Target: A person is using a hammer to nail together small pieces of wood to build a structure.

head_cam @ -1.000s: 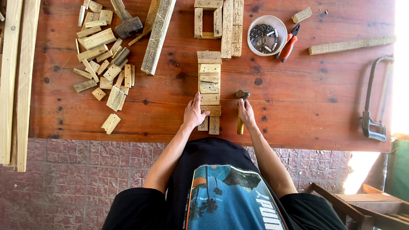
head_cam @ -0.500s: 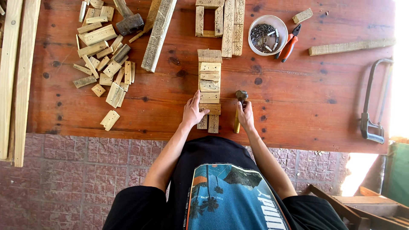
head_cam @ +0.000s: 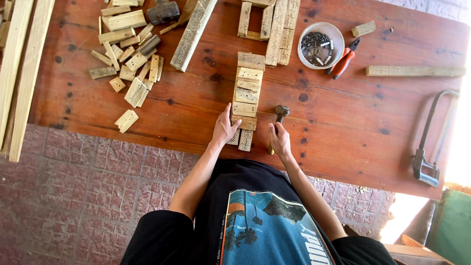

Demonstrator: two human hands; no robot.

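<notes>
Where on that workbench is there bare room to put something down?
Bare wood lies between the hammer in the right hand and the hacksaw, and between the scrap blocks and the slatted piece. The far edge is crowded.

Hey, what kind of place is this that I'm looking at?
Probably a small, informal woodworking spot, maybe outdoors: a worn wooden workbench over brick paving, scattered wood offcuts, a bowl of nails, a hacksaw, and a hammer in the right hand.
</notes>
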